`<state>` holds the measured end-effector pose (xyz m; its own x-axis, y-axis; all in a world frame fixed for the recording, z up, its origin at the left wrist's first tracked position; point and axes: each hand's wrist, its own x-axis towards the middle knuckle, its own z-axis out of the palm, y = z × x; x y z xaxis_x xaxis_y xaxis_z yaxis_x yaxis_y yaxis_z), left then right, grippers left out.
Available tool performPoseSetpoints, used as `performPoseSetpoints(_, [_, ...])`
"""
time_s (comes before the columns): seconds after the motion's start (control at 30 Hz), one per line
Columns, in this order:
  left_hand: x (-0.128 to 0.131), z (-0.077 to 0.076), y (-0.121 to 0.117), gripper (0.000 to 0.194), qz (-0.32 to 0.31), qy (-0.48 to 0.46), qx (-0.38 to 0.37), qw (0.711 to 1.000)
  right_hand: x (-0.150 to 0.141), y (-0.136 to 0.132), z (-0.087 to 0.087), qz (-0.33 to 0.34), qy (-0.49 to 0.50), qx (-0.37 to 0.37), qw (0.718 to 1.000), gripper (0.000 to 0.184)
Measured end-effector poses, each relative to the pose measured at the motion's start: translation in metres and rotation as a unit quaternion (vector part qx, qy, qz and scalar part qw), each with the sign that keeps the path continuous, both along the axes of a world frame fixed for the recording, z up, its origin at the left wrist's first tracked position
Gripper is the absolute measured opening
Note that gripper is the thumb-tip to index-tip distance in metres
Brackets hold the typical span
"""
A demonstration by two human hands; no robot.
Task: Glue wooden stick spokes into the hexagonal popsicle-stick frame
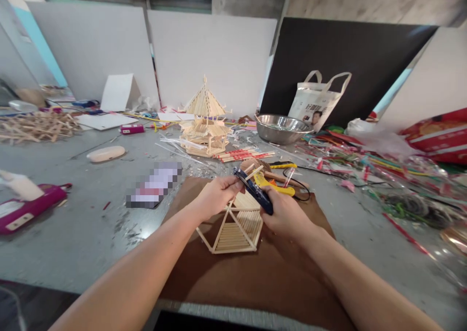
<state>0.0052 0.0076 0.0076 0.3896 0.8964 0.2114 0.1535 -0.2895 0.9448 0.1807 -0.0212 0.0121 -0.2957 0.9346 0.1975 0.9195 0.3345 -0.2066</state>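
Note:
Over a brown mat [292,267], my right hand [284,211] is closed around the handle end of a dark blue hand tool [257,192], whose exact kind is unclear. My left hand [222,194] pinches a short wooden stick [254,173] at the tool's far end; part of the stick is hidden by fingers and tool. Below both hands lies a hexagonal frame of wooden sticks [233,236], with several of its triangular sections filled by rows of sticks. Just behind the right hand is a yellow-handled tool [279,187], partly covered.
A stick-built pagoda model [206,121] stands at the back, with red-marked sticks [242,154] beside it. Around are a metal bowl [282,129], a tote bag [315,100], a pixelated flat device [155,185], purple power strips [34,207], a stick pile [36,126] and tangled scraps [408,190].

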Motion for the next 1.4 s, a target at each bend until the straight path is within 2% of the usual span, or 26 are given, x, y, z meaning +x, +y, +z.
performPoseSetpoints(0.07, [0.003,-0.002,-0.002,0.025,0.062,0.054,0.1,0.992,-0.001,-0.001,0.001,-0.016,-0.002,-0.007,1.0,0.03])
performPoseSetpoints(0.13, [0.006,-0.004,-0.005,0.025,0.115,0.093,0.157,0.976,-0.002,-0.001,0.001,-0.024,0.001,-0.008,1.0,0.029])
performPoseSetpoints(0.23, [0.008,-0.006,-0.008,0.027,0.148,0.121,0.187,0.964,-0.003,-0.001,0.0,-0.02,0.015,-0.005,1.0,0.031])
performPoseSetpoints(0.33, [0.007,-0.005,-0.007,0.028,0.13,0.114,0.174,0.969,-0.003,0.001,-0.002,-0.003,0.032,-0.003,0.999,0.037])
performPoseSetpoints(0.57, [0.005,0.001,-0.002,0.022,0.028,0.024,0.115,0.993,0.004,0.006,-0.006,0.035,0.041,0.004,0.999,0.046])
performPoseSetpoints(0.7, [0.005,0.003,-0.003,0.023,-0.006,-0.039,0.007,0.999,0.008,0.008,-0.007,0.04,0.023,0.012,0.999,0.049])
performPoseSetpoints(0.87, [0.0,0.004,-0.004,0.024,-0.093,-0.117,-0.188,0.971,0.008,0.007,-0.006,0.042,0.005,0.009,0.999,0.047])
performPoseSetpoints(0.93, [-0.002,0.004,-0.003,0.024,-0.114,-0.129,-0.218,0.961,0.008,0.006,-0.004,0.035,-0.002,0.0,0.999,0.045])
performPoseSetpoints(1.03, [-0.003,0.004,-0.003,0.025,-0.12,-0.134,-0.224,0.958,0.008,0.005,-0.003,0.032,-0.004,-0.004,0.999,0.041])
performPoseSetpoints(1.13, [-0.001,0.004,-0.003,0.026,-0.092,-0.115,-0.188,0.971,0.007,0.004,-0.001,0.031,0.003,-0.003,0.999,0.037])
performPoseSetpoints(1.2, [0.001,0.004,-0.003,0.026,-0.049,-0.072,-0.113,0.99,0.006,0.004,0.0,0.022,0.002,-0.009,1.0,0.035])
performPoseSetpoints(1.27, [0.003,0.002,-0.002,0.025,-0.005,-0.019,-0.005,1.0,0.004,0.003,0.002,0.01,-0.004,-0.012,1.0,0.034])
performPoseSetpoints(1.33, [0.004,0.001,-0.003,0.024,0.032,0.028,0.085,0.996,0.002,0.003,0.002,0.003,-0.008,-0.009,1.0,0.034])
performPoseSetpoints(1.4, [0.006,-0.001,-0.005,0.024,0.074,0.068,0.13,0.987,0.0,0.003,0.002,-0.001,-0.008,-0.005,1.0,0.033])
